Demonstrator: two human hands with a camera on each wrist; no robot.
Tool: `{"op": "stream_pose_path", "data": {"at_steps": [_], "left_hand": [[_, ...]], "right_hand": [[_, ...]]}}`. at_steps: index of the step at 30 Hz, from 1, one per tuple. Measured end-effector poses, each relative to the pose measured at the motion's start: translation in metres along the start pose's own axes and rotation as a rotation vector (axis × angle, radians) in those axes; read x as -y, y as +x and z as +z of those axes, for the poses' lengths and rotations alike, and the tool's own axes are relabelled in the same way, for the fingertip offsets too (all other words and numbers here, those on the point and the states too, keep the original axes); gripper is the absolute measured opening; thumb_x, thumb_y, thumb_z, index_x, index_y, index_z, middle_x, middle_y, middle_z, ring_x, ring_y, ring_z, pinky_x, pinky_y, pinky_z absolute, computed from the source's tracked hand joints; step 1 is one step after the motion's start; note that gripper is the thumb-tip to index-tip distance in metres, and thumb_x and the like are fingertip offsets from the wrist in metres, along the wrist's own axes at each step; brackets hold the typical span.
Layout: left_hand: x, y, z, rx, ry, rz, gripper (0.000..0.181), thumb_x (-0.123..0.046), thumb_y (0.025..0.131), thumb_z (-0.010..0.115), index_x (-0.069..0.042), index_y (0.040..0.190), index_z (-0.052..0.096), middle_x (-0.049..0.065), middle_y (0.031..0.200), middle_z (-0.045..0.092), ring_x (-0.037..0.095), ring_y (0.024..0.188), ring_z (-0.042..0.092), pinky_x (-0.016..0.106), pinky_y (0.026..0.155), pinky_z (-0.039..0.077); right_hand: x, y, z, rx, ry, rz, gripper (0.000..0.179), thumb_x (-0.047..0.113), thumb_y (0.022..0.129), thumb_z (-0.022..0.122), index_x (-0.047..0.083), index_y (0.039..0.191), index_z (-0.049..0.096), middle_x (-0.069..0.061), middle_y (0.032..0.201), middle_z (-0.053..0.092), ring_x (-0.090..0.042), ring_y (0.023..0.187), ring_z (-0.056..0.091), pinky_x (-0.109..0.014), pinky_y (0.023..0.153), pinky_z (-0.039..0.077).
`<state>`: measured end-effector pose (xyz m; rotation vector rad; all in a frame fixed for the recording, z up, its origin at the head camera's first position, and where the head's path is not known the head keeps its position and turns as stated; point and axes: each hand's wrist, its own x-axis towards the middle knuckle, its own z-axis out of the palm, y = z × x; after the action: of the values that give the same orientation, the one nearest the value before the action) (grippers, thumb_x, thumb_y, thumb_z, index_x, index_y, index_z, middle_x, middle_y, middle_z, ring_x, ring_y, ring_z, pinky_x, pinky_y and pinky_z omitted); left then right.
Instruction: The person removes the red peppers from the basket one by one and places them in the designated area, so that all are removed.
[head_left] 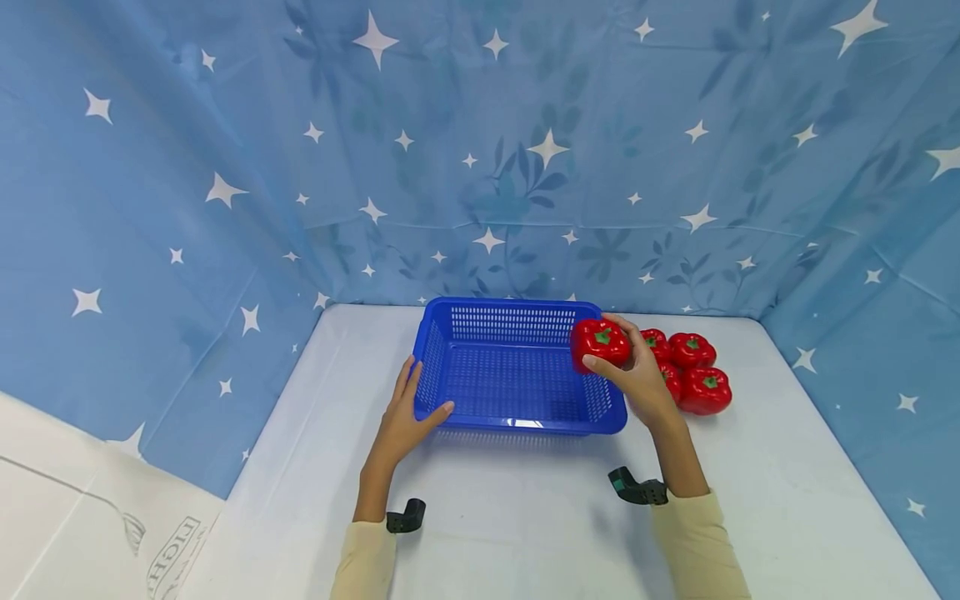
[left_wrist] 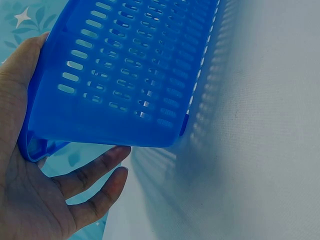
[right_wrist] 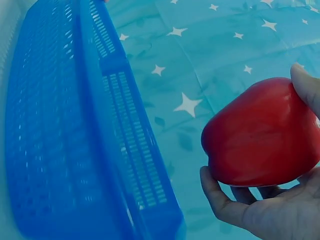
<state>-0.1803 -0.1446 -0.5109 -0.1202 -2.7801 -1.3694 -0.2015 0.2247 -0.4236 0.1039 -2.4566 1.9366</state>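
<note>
A red bell pepper with a green stem top is held by my right hand, above the right end of a blue plastic basket. In the right wrist view the thumb and fingers of the right hand grip the bell pepper from opposite sides. My left hand holds the basket's near left corner. There, its thumb lies at the front rim and its fingers along the left side. From the left wrist, the basket wall shows slots, with two fingers of the left hand spread below it.
Several more red bell peppers stand close together on the white table, right of the basket. A blue curtain with white stars hangs behind the table and along its sides. White material with printed lettering shows at the lower left.
</note>
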Motion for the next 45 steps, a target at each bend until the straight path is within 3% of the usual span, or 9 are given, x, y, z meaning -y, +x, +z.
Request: {"op": "stream_pose_path", "data": {"at_steps": [8, 11, 15, 19, 27, 34, 42, 45], "left_hand": [[0.000, -0.001, 0.001, 0.001, 0.007, -0.004, 0.101, -0.061, 0.083, 0.067, -0.021, 0.158, 0.014, -0.012, 0.165, -0.002, 0.034, 0.152, 0.013, 0.066, 0.113, 0.025], [0.000, -0.001, 0.001, 0.006, 0.009, -0.006, 0.101, -0.062, 0.083, 0.066, -0.022, 0.158, 0.013, -0.013, 0.165, -0.003, 0.034, 0.152, 0.013, 0.066, 0.112, 0.026], [0.000, -0.001, 0.000, 0.010, 0.007, -0.019, 0.101, -0.063, 0.083, 0.066, -0.024, 0.158, 0.013, -0.015, 0.165, -0.004, 0.035, 0.152, 0.013, 0.067, 0.112, 0.025], [0.001, -0.001, -0.001, 0.007, 0.009, -0.026, 0.100, -0.063, 0.083, 0.065, -0.025, 0.158, 0.012, -0.015, 0.165, -0.004, 0.035, 0.152, 0.013, 0.067, 0.112, 0.025], [0.001, -0.001, 0.002, 0.008, 0.005, -0.020, 0.101, -0.063, 0.083, 0.066, -0.022, 0.158, 0.012, -0.012, 0.165, -0.004, 0.035, 0.152, 0.012, 0.067, 0.112, 0.024], [0.000, 0.001, 0.000, 0.009, 0.011, -0.015, 0.101, -0.065, 0.082, 0.064, -0.024, 0.158, 0.013, -0.017, 0.164, -0.004, 0.034, 0.152, 0.014, 0.066, 0.112, 0.026], [0.002, 0.002, 0.000, 0.006, 0.004, -0.008, 0.101, -0.066, 0.082, 0.064, -0.023, 0.158, 0.013, -0.017, 0.164, -0.004, 0.034, 0.152, 0.013, 0.067, 0.112, 0.026], [0.003, 0.001, 0.001, 0.005, 0.002, -0.007, 0.101, -0.065, 0.082, 0.065, -0.023, 0.158, 0.013, -0.016, 0.164, -0.004, 0.034, 0.152, 0.013, 0.066, 0.112, 0.026]], "right_hand": [[-0.010, -0.031, -0.014, -0.157, 0.007, 0.084, 0.088, 0.028, 0.087, 0.074, 0.029, 0.154, 0.018, -0.008, 0.162, 0.020, -0.037, 0.147, 0.026, -0.047, 0.106, 0.040], [-0.016, -0.043, -0.017, -0.211, -0.007, 0.111, 0.087, 0.030, 0.086, 0.075, 0.030, 0.154, 0.020, -0.006, 0.162, 0.020, -0.036, 0.147, 0.027, -0.035, 0.101, 0.045], [-0.020, -0.051, -0.019, -0.241, 0.017, 0.082, 0.085, 0.025, 0.086, 0.075, 0.028, 0.153, 0.023, -0.007, 0.161, 0.021, -0.037, 0.146, 0.027, -0.014, 0.088, 0.050], [-0.022, -0.053, -0.022, -0.242, 0.040, 0.047, 0.084, 0.022, 0.086, 0.075, 0.029, 0.152, 0.025, -0.007, 0.161, 0.021, -0.037, 0.145, 0.026, -0.006, 0.082, 0.049], [-0.032, -0.063, -0.030, -0.270, 0.011, 0.065, 0.083, 0.020, 0.088, 0.074, 0.030, 0.153, 0.023, -0.009, 0.160, 0.022, -0.036, 0.144, 0.027, -0.004, 0.080, 0.048], [-0.054, -0.078, -0.041, -0.350, -0.008, 0.088, 0.083, 0.016, 0.088, 0.072, 0.027, 0.154, 0.022, -0.008, 0.159, 0.024, -0.030, 0.145, 0.026, -0.001, 0.078, 0.046], [-0.086, -0.084, -0.054, -0.355, -0.086, 0.246, 0.083, 0.030, 0.091, 0.069, 0.023, 0.155, 0.017, -0.012, 0.157, 0.029, -0.031, 0.146, 0.027, -0.001, 0.082, 0.043], [-0.095, -0.087, -0.058, -0.345, -0.100, 0.300, 0.082, 0.035, 0.091, 0.068, 0.025, 0.155, 0.017, -0.012, 0.157, 0.029, -0.030, 0.147, 0.025, -0.007, 0.091, 0.043]]}}
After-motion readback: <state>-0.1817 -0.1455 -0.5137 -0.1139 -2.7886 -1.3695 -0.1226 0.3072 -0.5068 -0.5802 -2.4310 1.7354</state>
